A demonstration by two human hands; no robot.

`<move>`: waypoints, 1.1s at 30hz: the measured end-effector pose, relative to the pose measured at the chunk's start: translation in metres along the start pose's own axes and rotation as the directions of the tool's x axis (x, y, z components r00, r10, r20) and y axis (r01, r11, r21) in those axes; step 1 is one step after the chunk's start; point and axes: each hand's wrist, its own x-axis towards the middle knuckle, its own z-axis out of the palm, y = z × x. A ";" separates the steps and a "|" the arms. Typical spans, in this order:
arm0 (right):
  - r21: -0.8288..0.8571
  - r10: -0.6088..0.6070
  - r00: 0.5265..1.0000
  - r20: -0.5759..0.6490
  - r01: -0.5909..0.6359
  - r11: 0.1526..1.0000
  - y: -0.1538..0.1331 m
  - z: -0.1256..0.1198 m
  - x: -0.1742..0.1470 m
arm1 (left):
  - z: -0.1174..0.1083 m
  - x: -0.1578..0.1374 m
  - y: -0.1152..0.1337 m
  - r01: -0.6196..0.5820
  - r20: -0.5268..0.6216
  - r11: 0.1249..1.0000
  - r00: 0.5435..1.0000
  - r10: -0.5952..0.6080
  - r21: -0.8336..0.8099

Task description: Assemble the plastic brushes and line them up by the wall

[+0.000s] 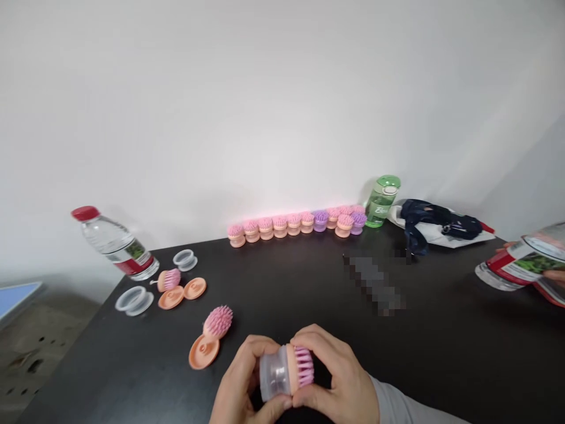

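Near the table's front edge, my left hand (245,386) grips a translucent plastic collar (274,376). My right hand (333,377) is closed round a pink-bristled brush head (300,368) with a peach base, pressed against that collar; its bristles point right. Whether the two parts are locked together I cannot tell. Just left of my hands lies another brush head (218,322), touching a peach disc (204,351). Farther left, a brush head (169,280) rests on its side by two peach discs (171,297) and two translucent collars (185,259).
Along the wall stands a row of pink and purple brushes (279,226). A red-capped water bottle (128,250) leans at the left. At the back right are a green bottle (382,202) and a dark strapped bag (441,221). Another person's hand holds a bottle (521,262) at far right.
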 end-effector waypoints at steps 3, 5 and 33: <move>0.020 -0.048 0.998 0.034 0.047 0.999 -0.003 -0.008 0.000 | 0.002 0.000 0.004 -0.040 0.028 0.995 0.999 0.043 -0.089; 0.004 -0.104 0.992 0.068 0.104 0.995 -0.003 -0.010 -0.002 | 0.003 0.000 0.006 0.011 0.077 0.984 0.997 0.002 -0.179; -0.197 -0.109 0.986 0.129 0.133 0.971 0.010 -0.013 -0.009 | 0.007 0.000 -0.006 -0.146 0.005 0.980 0.989 0.147 0.138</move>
